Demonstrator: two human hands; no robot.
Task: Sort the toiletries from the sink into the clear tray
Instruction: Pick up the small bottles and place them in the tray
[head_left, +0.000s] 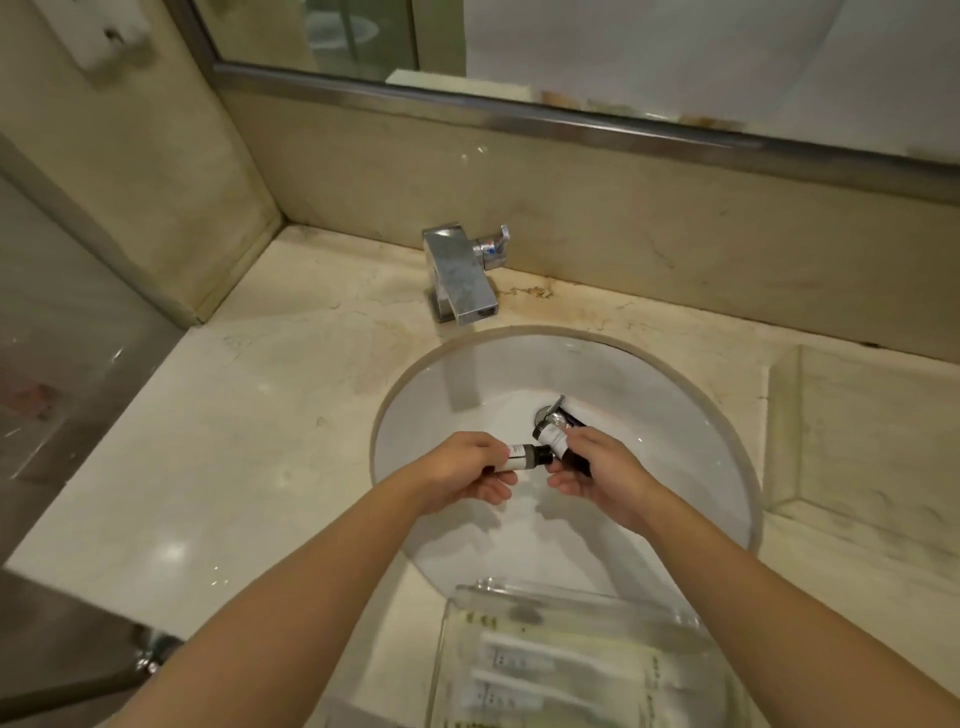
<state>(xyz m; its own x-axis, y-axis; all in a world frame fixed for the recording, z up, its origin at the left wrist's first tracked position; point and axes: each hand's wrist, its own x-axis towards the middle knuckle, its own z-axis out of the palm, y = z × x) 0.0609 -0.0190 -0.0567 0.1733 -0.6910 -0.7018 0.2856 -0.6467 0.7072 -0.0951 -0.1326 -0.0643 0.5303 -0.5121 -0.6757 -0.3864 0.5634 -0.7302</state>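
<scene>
Both hands are over the round white sink (691, 441). My left hand (462, 475) grips a small white tube with a black cap (524, 457), cap pointing right. My right hand (602, 475) holds a second small white tube with a black cap (551, 437), cap pointing up-left toward the drain; a dark item under its fingers is partly hidden. The clear tray (467, 649) stands at the near edge of the counter below my arms. It holds several flat white packets (524, 660).
A chrome faucet (460, 278) stands behind the sink. The open metal drain stopper (550, 413) sits in the basin just beyond the tubes. Marble counter (218, 467) extends to the left; a raised stone ledge (862, 441) rises at the right. A mirror runs along the back wall.
</scene>
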